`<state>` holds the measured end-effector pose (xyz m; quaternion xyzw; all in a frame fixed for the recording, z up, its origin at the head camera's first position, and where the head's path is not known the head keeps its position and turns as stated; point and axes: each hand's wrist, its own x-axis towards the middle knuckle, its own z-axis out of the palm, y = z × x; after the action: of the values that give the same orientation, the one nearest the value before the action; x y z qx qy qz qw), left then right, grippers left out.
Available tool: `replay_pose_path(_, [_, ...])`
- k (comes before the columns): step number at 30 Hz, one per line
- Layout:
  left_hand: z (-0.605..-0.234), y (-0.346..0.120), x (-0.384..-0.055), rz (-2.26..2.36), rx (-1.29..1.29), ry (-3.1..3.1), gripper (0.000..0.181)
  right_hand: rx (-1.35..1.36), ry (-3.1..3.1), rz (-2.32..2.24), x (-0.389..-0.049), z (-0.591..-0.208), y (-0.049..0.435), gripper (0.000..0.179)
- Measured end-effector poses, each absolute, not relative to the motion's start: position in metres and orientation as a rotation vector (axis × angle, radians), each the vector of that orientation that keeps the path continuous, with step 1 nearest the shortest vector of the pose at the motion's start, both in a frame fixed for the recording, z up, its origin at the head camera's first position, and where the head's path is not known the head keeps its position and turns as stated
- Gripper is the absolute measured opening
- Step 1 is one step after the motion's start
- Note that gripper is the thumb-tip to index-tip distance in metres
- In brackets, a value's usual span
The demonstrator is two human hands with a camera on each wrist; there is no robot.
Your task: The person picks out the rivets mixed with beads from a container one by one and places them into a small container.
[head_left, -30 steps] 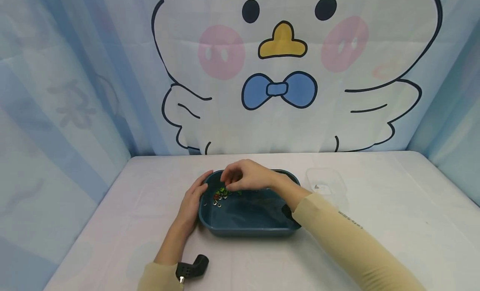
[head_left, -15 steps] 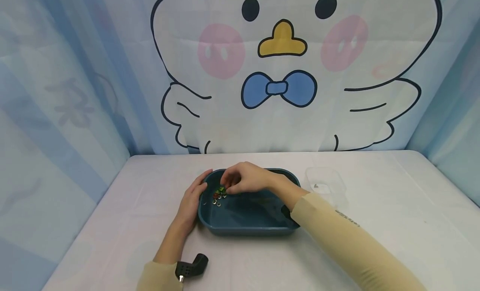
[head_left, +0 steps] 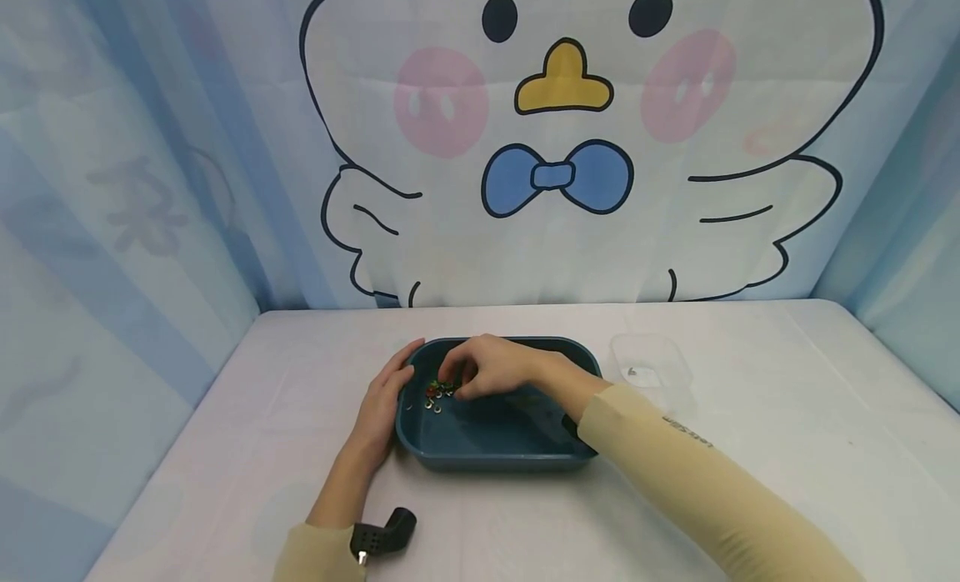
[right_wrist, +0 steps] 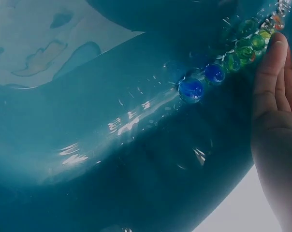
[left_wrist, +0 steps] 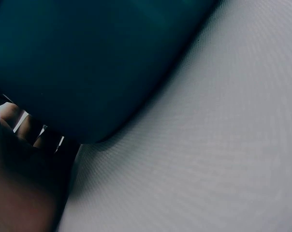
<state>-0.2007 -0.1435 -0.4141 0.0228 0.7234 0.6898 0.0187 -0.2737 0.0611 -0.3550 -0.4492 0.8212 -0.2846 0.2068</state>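
Observation:
A dark teal basin (head_left: 495, 463) sits on the table. My left hand (head_left: 382, 407) rests along its left side in the head view, fingers fairly straight against the outer wall and thumb near the rim. Inside the basin, my right hand (head_left: 491, 367) reaches down at the back left, thumb and bent fingers apart. Several glass marbles lie by its fingertips, among them a blue marble (right_wrist: 191, 90) and a green marble (right_wrist: 244, 51) in the right wrist view. Small shiny marbles (head_left: 433, 405) show beside the hand in the head view. The fingertips partly hide the cluster.
A clear plastic box (head_left: 652, 361) stands right of the basin, with a small dark mark or item in it. The pale tablecloth (head_left: 787, 415) covers the table. A printed curtain (head_left: 555, 257) hangs along the back edge.
My right hand has lowered slightly toward the basin floor, covering more of the green marbles. My left hand and the basin have stayed in place.

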Motion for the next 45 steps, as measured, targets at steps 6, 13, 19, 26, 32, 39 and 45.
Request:
replay_pose_path(6, [-0.4137,-0.1431,-0.2006,2.139,0.073,2.252,0.047,-1.226,2.295,-0.766,-0.2729,-0.3544,0.0606,0.032])
replay_pose_path(13, [-0.4142,-0.1431,-0.2010,2.152,0.071,2.233,0.047,-1.227,2.281,-0.732,-0.2724,-0.3545,0.0609,0.032])
replay_pose_path(19, [-0.4148,-0.1435,-0.2009,2.165,0.077,2.205,0.047,-1.223,2.270,-0.729,-0.2724,-0.3548,0.0608,0.030])
replay_pose_path(26, [-0.4150,-0.1439,-0.2009,2.167,0.079,2.203,0.046,-1.215,2.271,-0.735,-0.2728,-0.3556,0.0612,0.029])
replay_pose_path(32, [-0.4150,-0.1439,-0.2005,2.164,0.074,2.204,0.046,-1.204,2.269,-0.738,-0.2739,-0.3556,0.0614,0.030])
replay_pose_path(39, [-0.4143,-0.1431,-0.2000,2.150,0.067,2.221,0.047,-1.222,2.256,-0.708,-0.2736,-0.3543,0.0611,0.030])
replay_pose_path(45, [-0.4140,-0.1426,-0.2001,2.144,0.055,2.231,0.047,-1.217,2.240,-0.682,-0.2730,-0.3552,0.0598,0.028])
